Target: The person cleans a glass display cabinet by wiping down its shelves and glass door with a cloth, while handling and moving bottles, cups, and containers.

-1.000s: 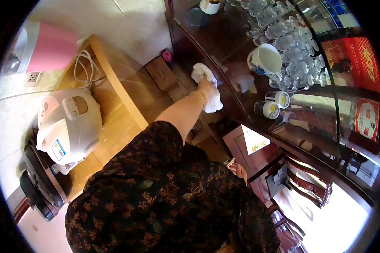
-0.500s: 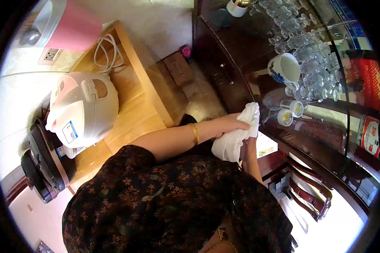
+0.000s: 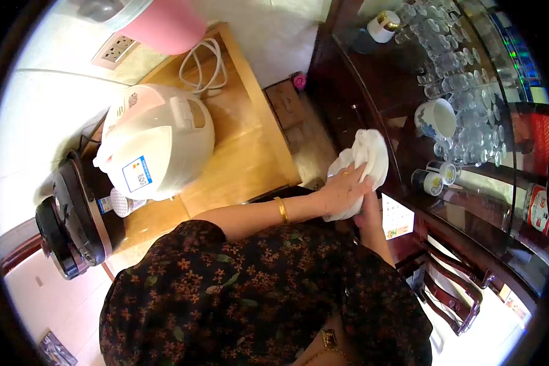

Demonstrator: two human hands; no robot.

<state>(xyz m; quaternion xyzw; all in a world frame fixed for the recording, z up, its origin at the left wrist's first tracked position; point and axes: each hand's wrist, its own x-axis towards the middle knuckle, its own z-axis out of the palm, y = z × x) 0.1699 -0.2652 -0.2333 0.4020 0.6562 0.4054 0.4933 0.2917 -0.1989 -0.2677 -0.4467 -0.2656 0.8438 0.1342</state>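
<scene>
A bunched white cloth point(image 3: 372, 152) is between my two hands in front of the dark cabinet. My left hand point(image 3: 343, 190), with a gold bangle at its wrist, presses on the cloth from the left with its fingers bent over it. My right hand point(image 3: 369, 216) grips the cloth's lower end from below, its fingers partly hidden behind the fabric and my left hand. The cloth's upper end stands close to the edge of the glass-topped cabinet point(image 3: 363, 91).
On the cabinet side are small stemmed glasses point(image 3: 470, 116), a white mug point(image 3: 436, 119) and two lidded jars point(image 3: 432, 183). A rice cooker point(image 3: 158, 143) and a coiled cable point(image 3: 204, 70) rest on a wooden counter point(image 3: 241, 146). A wooden chair point(image 3: 448, 290) is at lower right.
My left hand has brought the cloth back from low beside the cabinet to my right hand, which now grips it too. The view has shifted, and the cloth is bunched differently.
</scene>
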